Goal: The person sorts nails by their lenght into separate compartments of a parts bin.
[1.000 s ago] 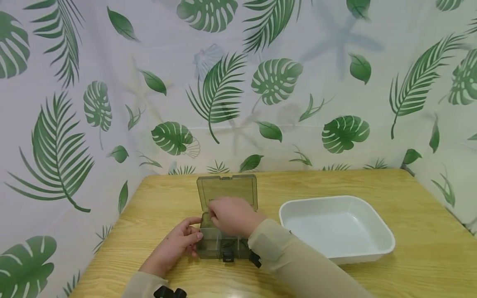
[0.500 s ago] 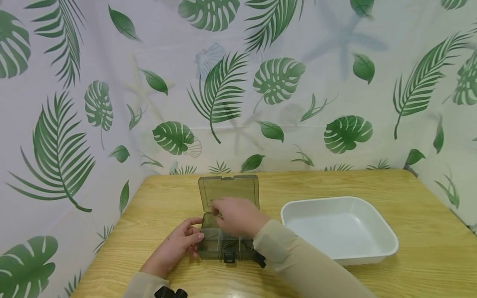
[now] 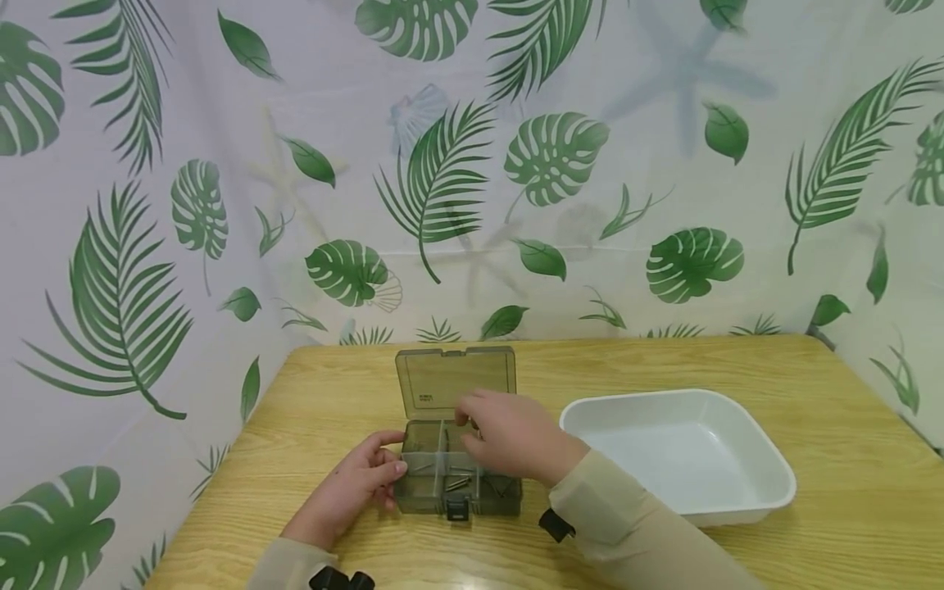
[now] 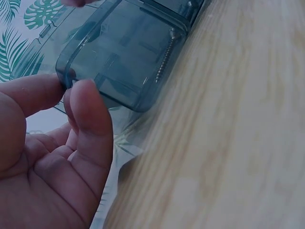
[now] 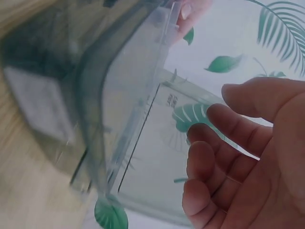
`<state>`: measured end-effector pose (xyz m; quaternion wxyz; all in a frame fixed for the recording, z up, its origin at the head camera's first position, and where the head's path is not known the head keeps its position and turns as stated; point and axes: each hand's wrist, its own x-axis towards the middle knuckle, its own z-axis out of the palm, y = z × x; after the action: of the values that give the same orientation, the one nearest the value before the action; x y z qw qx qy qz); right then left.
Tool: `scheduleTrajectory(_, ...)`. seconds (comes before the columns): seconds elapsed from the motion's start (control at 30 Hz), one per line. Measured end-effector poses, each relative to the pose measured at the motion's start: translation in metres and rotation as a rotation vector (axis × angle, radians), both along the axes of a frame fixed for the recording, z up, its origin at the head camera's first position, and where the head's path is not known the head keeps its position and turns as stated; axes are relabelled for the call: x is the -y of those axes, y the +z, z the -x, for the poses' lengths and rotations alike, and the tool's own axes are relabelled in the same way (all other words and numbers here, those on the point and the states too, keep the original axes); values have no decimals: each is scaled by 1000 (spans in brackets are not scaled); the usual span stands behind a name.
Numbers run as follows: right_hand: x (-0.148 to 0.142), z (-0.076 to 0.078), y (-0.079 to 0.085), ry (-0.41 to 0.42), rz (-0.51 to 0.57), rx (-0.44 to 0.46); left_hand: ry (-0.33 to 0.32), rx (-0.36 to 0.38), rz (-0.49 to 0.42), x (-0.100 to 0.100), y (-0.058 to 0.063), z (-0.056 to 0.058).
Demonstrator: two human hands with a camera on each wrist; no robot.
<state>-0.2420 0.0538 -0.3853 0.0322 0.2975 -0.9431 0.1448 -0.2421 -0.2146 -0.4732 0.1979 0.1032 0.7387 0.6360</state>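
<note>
A translucent grey compartment box (image 3: pixel 424 494) stands on the table with its hinged lid (image 3: pixel 442 383) raised at the back. My left hand (image 3: pixel 350 483) holds the box's left side between thumb and fingers. Above the box's back right part hovers my right hand (image 3: pixel 512 434), its fingers loosely bent; in the right wrist view nothing shows between them. Small metal pieces (image 3: pixel 459 483) lie in the front middle compartment, and thin dark ones are in the front right. The left wrist view shows a screw (image 4: pixel 167 55) through the box wall. Part of the back right is hidden by my right hand.
A white rectangular tray (image 3: pixel 678 459) stands to the right of the box, partly behind my right sleeve (image 3: pixel 619 500). The wooden table (image 3: pixel 848 459) meets a leaf-patterned cloth (image 3: pixel 546 188) at the back and sides.
My right hand has moved right, from over the back left compartment to the back right, uncovering the box's middle. My left hand keeps its hold on the side.
</note>
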Motion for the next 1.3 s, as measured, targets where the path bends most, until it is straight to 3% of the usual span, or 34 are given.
scheduleTrajectory(0.3,-51,-13,-2,-86,35,4,1,-8,-16,0,-2,0)
scheduleTrajectory(0.7,-124,-21,-17,-155,37,122,11,2,-4,-1,0,0)
scheduleTrajectory(0.97,-136,-17,-43,-196,-14,277,3,10,-8,0,-1,0)
scheduleTrajectory(1.3,-138,-11,-57,-184,-14,329,0,17,-19,1,-2,1)
